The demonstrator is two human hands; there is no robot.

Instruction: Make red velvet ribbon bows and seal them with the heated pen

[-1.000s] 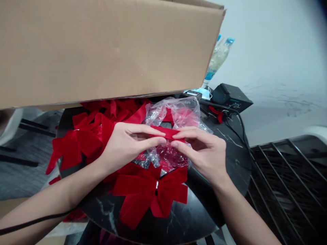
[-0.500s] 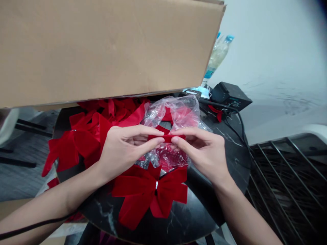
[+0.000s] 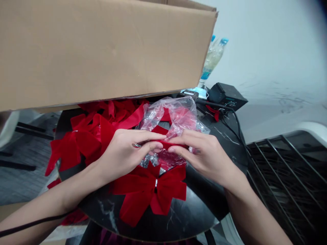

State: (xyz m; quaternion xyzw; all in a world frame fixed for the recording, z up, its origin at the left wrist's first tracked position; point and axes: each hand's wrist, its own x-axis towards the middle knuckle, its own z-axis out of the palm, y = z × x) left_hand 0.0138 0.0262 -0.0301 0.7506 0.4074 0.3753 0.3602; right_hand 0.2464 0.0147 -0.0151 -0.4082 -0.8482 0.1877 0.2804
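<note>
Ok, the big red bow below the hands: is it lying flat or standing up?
Lying flat: the red bow spreads its loops on the black marble tabletop.

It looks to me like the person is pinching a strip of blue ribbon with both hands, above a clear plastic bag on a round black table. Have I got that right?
Not quite: the strip is red, not blue. The head view shows the left hand and right hand pinching a strip of red velvet ribbon above a clear plastic bag on a round black table.
</note>
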